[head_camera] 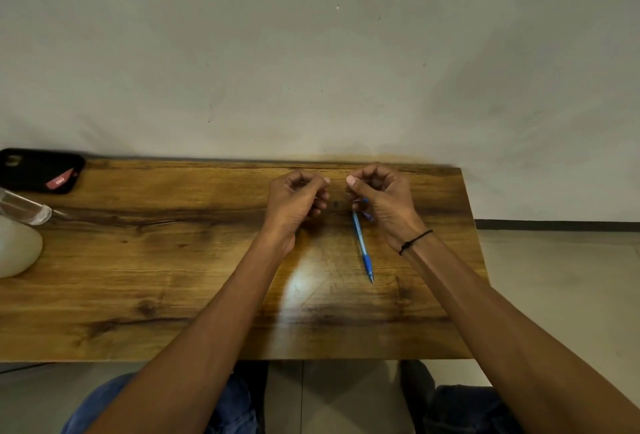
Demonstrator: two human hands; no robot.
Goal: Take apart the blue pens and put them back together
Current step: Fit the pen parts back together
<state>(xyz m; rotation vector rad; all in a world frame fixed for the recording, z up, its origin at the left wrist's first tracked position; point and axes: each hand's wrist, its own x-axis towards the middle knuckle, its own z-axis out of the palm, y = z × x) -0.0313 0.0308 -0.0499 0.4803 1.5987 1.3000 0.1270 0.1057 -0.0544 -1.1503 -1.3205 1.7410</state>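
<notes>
Two hands are hovering side by side over the far part of a wooden table (173, 278), close together but apart. The left hand (298, 203) is curling its fingers inward, thumb tip meeting the fingertips; whether anything is pinched there cannot be told. The right hand (382, 203) is curling likewise, its thumb pointing toward the left hand. Blue pieces are showing at the lower fingers of the right hand, and it appears to be gripping them; what the pieces are is too small to tell. In the gap between the hands a small dark piece (336, 205) is showing, too blurred to identify.

A blue pen (362, 246) is lying on the table just below the right hand, its clear barrel running toward the person and its metal tip pointing at the near edge. Its upper end is passing behind the fingers of the right hand, so whether the hand is touching it cannot be told. A black band (415, 241) is circling the right wrist.

At the far left corner a black phone (38, 169) is lying flat with a red card tucked in its case. Nearer on the left edge, a clear bottle (26, 210) is resting tilted above a pale rounded object (17, 248).
</notes>
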